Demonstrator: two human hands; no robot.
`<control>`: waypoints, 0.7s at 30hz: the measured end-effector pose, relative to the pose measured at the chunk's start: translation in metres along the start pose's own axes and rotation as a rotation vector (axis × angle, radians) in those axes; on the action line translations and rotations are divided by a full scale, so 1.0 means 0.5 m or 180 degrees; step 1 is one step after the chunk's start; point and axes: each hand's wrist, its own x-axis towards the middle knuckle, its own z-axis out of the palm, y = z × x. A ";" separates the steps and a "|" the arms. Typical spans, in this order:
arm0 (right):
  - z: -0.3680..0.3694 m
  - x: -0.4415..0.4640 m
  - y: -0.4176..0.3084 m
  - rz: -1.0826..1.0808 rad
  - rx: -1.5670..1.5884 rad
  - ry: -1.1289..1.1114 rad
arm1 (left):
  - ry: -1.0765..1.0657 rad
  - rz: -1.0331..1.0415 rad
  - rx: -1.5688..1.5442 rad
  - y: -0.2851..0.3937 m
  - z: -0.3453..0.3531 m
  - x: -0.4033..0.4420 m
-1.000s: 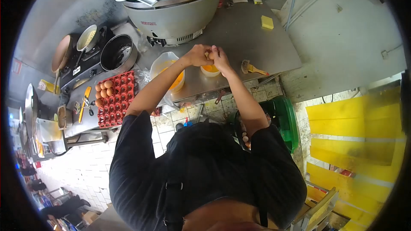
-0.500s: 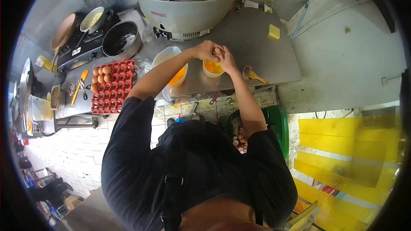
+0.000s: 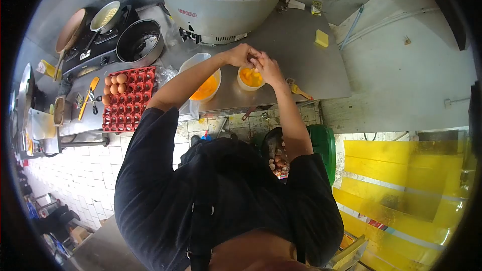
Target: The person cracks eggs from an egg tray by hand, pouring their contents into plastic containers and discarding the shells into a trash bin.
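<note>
My left hand (image 3: 243, 55) and my right hand (image 3: 271, 72) meet above a small white bowl (image 3: 249, 89) on the steel counter. Both are closed, fingertips together around what looks like a cracked egg, mostly hidden by the fingers. Orange-yellow egg (image 3: 247, 76) lies in the bowl, some of it just below the fingertips. Left of it, partly under my left forearm, is a larger clear container (image 3: 217, 92) of egg yolks (image 3: 205, 90). Farther left, several brown eggs (image 3: 114, 89) fill one corner of a red egg tray (image 3: 131, 112).
A pastry brush (image 3: 299, 91) lies right of the bowl. Behind stands a big rice cooker (image 3: 226, 17). A black pot (image 3: 140, 42), a stove (image 3: 95, 52) with pans and orange-handled tool (image 3: 89, 98) are left. Below, a green bin (image 3: 324, 150) stands beside eggshells (image 3: 277, 163).
My hands have drawn slightly apart above the bowl, and more of the egg in it shows. The whole view has shifted a little.
</note>
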 end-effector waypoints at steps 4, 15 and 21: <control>-0.002 0.004 0.014 -0.0179 -0.0683 0.0066 | -0.0002 -0.0035 0.0472 0.032 -0.001 -0.004; 0.037 -0.045 0.050 0.0990 0.2183 0.0551 | 0.1059 0.0851 0.0298 0.128 0.109 -0.015; 0.073 -0.258 -0.085 -0.0819 0.4190 0.0753 | 0.0536 0.0553 0.0806 0.208 0.254 -0.071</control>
